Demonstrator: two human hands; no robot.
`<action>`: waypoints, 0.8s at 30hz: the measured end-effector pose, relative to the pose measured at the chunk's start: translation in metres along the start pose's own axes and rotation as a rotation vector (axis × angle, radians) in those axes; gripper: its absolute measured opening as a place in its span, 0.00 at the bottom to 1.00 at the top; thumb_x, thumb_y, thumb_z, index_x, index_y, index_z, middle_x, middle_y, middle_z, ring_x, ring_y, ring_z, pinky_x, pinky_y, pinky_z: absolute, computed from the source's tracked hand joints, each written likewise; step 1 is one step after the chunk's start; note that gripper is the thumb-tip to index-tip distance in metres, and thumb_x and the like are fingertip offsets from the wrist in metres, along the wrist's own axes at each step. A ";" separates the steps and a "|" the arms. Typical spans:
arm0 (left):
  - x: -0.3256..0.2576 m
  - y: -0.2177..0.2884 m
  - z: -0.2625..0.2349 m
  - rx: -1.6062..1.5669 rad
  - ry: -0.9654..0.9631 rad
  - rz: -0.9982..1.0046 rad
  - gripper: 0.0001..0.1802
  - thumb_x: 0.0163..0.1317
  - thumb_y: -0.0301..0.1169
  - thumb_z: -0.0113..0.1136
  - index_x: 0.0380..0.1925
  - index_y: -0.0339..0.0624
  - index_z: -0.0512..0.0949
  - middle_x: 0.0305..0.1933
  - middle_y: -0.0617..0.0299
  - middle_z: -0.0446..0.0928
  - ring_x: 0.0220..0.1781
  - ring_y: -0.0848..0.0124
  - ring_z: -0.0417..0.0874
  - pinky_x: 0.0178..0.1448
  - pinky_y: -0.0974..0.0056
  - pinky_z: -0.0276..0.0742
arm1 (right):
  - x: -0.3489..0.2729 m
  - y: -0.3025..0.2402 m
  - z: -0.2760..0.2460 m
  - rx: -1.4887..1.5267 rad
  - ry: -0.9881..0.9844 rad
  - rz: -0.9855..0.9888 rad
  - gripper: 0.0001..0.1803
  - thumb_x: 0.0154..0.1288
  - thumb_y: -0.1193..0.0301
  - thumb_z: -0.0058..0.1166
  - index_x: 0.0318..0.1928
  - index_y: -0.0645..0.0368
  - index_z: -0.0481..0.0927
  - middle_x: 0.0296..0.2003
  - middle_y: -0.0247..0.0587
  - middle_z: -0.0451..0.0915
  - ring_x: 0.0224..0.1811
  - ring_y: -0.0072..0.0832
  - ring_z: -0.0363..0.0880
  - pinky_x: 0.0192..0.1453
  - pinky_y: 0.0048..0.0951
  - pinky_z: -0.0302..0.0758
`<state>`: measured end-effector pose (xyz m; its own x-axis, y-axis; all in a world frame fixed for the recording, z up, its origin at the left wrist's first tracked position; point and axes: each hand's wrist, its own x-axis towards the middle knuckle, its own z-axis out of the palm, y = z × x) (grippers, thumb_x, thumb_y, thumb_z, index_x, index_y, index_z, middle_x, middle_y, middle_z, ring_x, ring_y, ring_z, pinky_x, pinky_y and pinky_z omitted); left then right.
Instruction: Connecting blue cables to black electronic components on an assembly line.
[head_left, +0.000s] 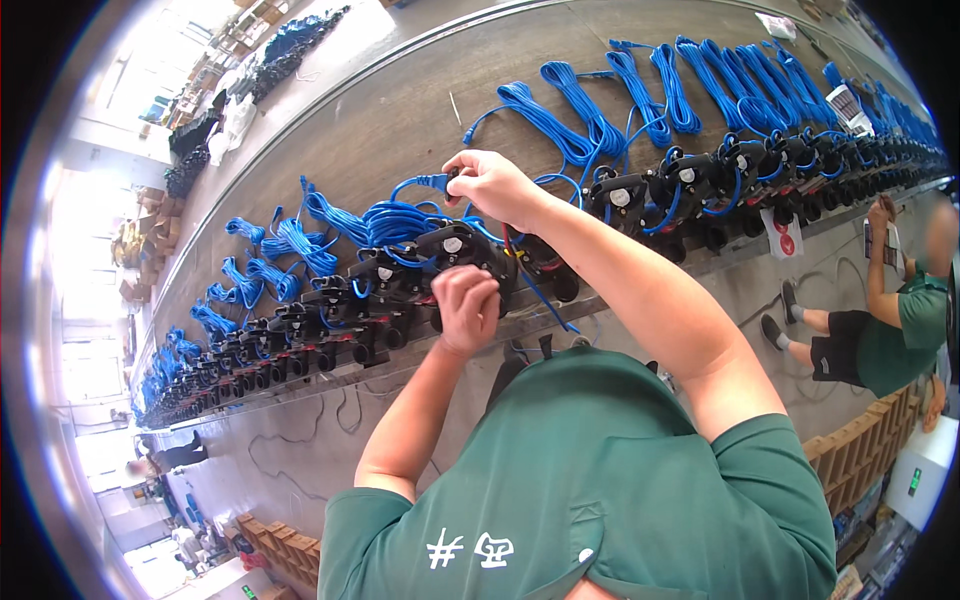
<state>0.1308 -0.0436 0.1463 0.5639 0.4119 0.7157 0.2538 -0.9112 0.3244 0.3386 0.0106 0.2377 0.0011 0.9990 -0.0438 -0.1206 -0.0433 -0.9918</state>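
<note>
My right hand (488, 190) reaches over the bench and pinches the dark end of a blue cable plug (436, 182). Curled fingers of my left hand (467, 308) sit against the near side of a black housing (452, 243) with a round silver disc on top; what they grip, if anything, is hidden. Beside that housing lies a coiled blue cable (400, 222). Just right of my left hand, red and yellow wires (510, 245) show, with a loose blue cable (545, 303) hanging over the bench edge.
Similar black units (690, 180) line the bench edge both ways, with bundled blue cables (545, 120) behind them on the bench top (400, 120). A co-worker in green (900, 320) stands at right. Cardboard boxes (865, 450) are behind; cords (300, 440) lie on the floor.
</note>
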 end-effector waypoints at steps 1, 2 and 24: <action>-0.018 -0.001 0.006 -0.086 -0.096 -0.044 0.12 0.54 0.23 0.68 0.40 0.44 0.81 0.49 0.59 0.80 0.56 0.56 0.78 0.61 0.51 0.70 | 0.001 0.002 0.001 -0.001 0.001 0.001 0.19 0.68 0.73 0.57 0.57 0.69 0.79 0.38 0.39 0.86 0.42 0.20 0.83 0.44 0.23 0.74; -0.036 -0.002 0.015 -0.099 -0.156 -0.114 0.11 0.55 0.23 0.68 0.39 0.44 0.80 0.47 0.60 0.80 0.53 0.56 0.79 0.59 0.51 0.69 | 0.004 0.006 0.002 -0.001 0.012 -0.011 0.19 0.68 0.73 0.56 0.57 0.68 0.78 0.36 0.38 0.85 0.40 0.19 0.82 0.43 0.22 0.73; -0.110 -0.034 0.086 0.170 -0.378 -0.244 0.04 0.63 0.32 0.64 0.33 0.50 0.77 0.41 0.65 0.76 0.52 0.57 0.75 0.54 0.50 0.69 | 0.003 0.008 0.003 0.001 0.005 -0.040 0.19 0.69 0.73 0.56 0.58 0.67 0.76 0.33 0.35 0.83 0.34 0.17 0.79 0.31 0.18 0.69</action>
<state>0.1275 -0.0581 0.0039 0.7101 0.6133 0.3458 0.5218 -0.7882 0.3264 0.3343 0.0133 0.2301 0.0111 0.9999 -0.0044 -0.1211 -0.0030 -0.9926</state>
